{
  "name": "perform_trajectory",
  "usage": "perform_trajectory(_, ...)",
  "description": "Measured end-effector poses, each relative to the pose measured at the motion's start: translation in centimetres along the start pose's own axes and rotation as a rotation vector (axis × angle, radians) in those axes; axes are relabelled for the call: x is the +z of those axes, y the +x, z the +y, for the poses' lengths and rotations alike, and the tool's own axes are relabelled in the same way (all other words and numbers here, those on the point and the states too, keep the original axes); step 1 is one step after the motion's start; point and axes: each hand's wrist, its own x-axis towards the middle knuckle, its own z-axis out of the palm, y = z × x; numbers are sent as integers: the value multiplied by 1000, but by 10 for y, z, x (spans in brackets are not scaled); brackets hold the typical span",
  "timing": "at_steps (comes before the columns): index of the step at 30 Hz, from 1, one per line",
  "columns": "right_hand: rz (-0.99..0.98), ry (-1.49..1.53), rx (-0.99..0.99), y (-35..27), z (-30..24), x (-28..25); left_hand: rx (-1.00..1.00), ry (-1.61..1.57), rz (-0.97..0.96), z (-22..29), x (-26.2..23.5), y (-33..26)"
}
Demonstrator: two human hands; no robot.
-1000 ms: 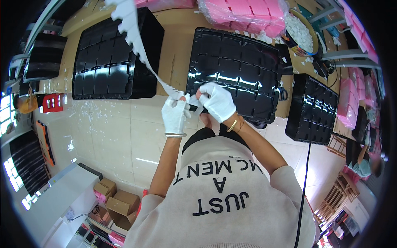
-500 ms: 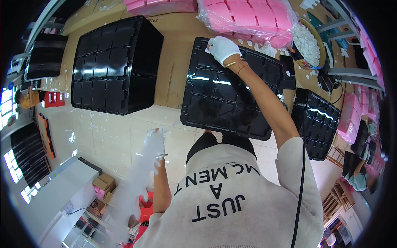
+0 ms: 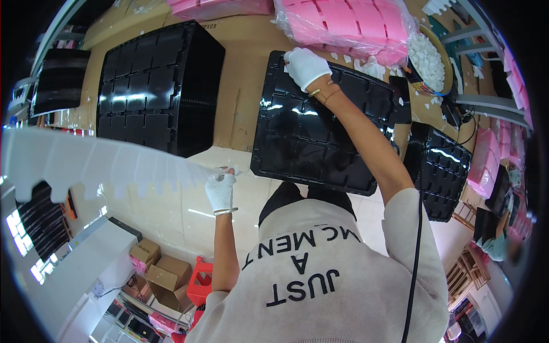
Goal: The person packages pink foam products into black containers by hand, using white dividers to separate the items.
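Observation:
My left hand (image 3: 222,193), in a white glove, is closed on the narrow end of a long white translucent strip (image 3: 97,163) with notches along its edge. The strip reaches leftward past the picture's edge, held over the floor. My right hand (image 3: 307,68), also gloved, rests at the far left corner of a black plastic tray (image 3: 303,134) on the bench. Its fingers are curled down there, and what they grip, if anything, is hidden. The tray's top is divided into shallow panels.
A tall stack of black trays (image 3: 197,91) stands at the left; a smaller stack (image 3: 439,171) is at the right. Pink foam in clear wrap (image 3: 343,28) lies behind. Beside it is a round tub of white scraps (image 3: 426,60). A red stool (image 3: 200,280) and cardboard boxes (image 3: 170,277) stand on the floor.
The white strip has swung up from hanging low at the lower left to stretching out leftward. My left hand now shows beyond it. My right hand has hardly moved at the tray corner.

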Motion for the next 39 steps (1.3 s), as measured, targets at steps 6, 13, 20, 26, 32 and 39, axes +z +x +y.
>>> perform_trajectory(6, -55, 33, 1, 2, -2, -2, 13, -139, -117, 3, -4, 0)
perform_trajectory(13, 19, -28, -4, 1, -7, -1, 18, -110, -173, 14, -10, -5)
perform_trajectory(20, -14, -25, -41, 5, -3, -1, 52, -148, -219, 9, -12, -10)
perform_trajectory(26, 14, -58, -98, 4, -1, 7, 34, -144, -252, 21, -15, -16)
perform_trajectory(32, 35, 165, -48, -40, -28, 11, 25, -216, -284, 17, -17, -25)
perform_trajectory(39, -345, 902, 322, -188, -126, -13, -52, -437, -360, 17, -3, -30)
